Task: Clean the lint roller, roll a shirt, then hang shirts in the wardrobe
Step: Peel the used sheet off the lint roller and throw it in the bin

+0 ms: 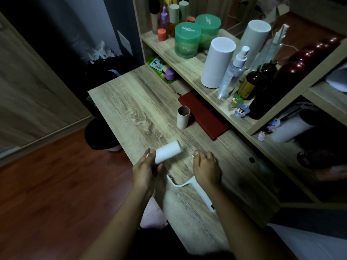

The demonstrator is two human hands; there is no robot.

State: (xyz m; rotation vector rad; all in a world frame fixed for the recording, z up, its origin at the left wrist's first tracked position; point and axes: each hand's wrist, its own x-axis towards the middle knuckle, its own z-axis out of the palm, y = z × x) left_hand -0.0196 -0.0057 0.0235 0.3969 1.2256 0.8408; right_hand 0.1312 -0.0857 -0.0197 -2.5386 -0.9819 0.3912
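My left hand (145, 168) holds a white lint roll (169, 151) by its near end, just above the wooden desk (131, 102). The roll points away to the right. My right hand (205, 167) hovers beside it with fingers loosely curled, and I cannot tell whether it pinches anything. The white lint roller handle (193, 190) lies on the desk under my right wrist, with no roll on it. An empty brown cardboard core (183, 117) stands upright farther back.
A dark red notebook (202, 115) lies under the shelf edge. The shelf (197, 72) holds white cylinders, green jars, spray bottles and small figures. A black bin (101, 136) stands on the red-brown floor left of the desk. A wardrobe door is at far left.
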